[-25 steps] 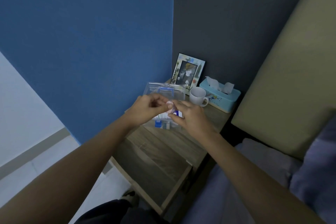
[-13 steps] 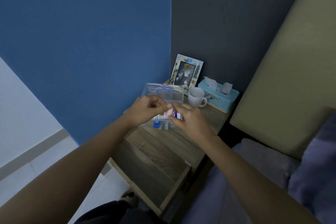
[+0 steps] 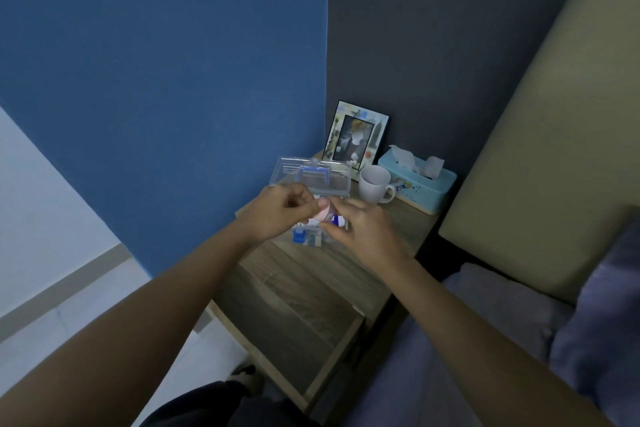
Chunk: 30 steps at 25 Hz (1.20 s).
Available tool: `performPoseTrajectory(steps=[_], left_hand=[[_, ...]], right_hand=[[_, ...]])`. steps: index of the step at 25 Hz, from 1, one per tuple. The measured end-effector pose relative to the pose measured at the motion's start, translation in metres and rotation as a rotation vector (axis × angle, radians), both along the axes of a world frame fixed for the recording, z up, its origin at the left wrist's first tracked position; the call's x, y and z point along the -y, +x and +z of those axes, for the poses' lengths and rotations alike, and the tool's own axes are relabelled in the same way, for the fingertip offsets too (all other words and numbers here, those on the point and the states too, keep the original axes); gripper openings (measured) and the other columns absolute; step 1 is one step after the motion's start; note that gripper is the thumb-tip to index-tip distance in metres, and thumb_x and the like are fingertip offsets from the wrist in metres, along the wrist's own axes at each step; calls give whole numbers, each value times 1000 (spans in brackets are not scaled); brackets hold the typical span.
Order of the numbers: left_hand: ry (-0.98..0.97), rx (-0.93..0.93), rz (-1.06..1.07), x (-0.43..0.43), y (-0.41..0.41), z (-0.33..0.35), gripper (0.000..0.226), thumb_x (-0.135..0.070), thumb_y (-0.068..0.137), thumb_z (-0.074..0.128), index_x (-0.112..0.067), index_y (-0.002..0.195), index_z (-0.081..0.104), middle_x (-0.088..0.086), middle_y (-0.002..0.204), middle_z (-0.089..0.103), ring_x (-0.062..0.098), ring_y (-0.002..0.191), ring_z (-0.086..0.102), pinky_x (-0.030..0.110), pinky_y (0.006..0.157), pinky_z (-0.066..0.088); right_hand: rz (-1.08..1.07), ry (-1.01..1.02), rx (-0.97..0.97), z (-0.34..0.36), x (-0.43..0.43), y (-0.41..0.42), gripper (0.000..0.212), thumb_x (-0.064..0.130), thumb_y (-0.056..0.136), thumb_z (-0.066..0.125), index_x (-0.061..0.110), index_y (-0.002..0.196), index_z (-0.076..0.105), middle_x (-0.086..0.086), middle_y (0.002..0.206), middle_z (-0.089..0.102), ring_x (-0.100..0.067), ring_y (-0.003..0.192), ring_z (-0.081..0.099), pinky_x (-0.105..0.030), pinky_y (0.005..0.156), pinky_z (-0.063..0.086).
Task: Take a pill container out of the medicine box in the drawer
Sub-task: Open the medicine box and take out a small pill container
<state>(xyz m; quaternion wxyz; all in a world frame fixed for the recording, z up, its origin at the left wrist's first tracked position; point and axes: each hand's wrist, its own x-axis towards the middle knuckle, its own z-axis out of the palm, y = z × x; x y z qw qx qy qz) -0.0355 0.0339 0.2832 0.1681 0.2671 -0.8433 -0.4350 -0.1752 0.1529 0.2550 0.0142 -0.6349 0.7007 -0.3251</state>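
While the clear medicine box (image 3: 311,184) sits open on the bench's far left corner, the left hand (image 3: 277,210) pinches a pink-capped pill container (image 3: 323,210) just above it. The right hand (image 3: 360,229) hovers half-curled alongside. Lifting straight up, grip firm, should clear the other contents.
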Motion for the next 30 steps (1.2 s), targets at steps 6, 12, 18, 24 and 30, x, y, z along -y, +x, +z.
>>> performPoseTrajectory(steps=[6, 12, 18, 24, 30], left_hand=[[138, -72, -5, -3, -3, -1, 24, -25, 85, 67, -12, 105, 60, 4, 93, 70, 18, 92, 67, 35, 87, 51], [73, -2, 44, -5, -12, -2, 24, -30, 87, 64, -8, 97, 68, 11, 87, 73, 19, 80, 70, 36, 82, 55], [449, -179, 297, -8, -25, -33, 20, -23, 92, 56, -8, 89, 68, 2, 74, 63, -2, 56, 60, 17, 66, 48], [639, -164, 266, -18, -27, -126, 16, -9, 80, 69, -9, 90, 56, 7, 91, 67, 16, 86, 64, 33, 85, 51], [395, 72, 252, -15, -57, -199, 34, -5, 73, 73, -20, 96, 53, -4, 89, 58, 18, 87, 60, 34, 72, 54]], right_hand=[[0, -12, 3, -1, -2, -1, 42, 30, 85, 62, 14, 124, 57, -9, 105, 69, -22, 90, 64, -40, 78, 53], [-46, -82, 16, -12, -4, -5, 47, 29, 84, 64, 11, 126, 56, -12, 101, 70, -22, 85, 66, -33, 72, 53], [-181, -120, 392, -61, -13, -20, 47, 29, 77, 73, 13, 119, 61, -4, 99, 67, -11, 84, 65, -15, 75, 50], [-347, 70, 609, -152, -25, -45, 37, 18, 75, 76, 4, 108, 67, -3, 97, 58, -27, 92, 65, -19, 85, 48], [-410, 316, 455, -218, -15, -62, 36, 33, 80, 69, 14, 111, 67, -13, 112, 53, -23, 101, 54, -21, 85, 40]])
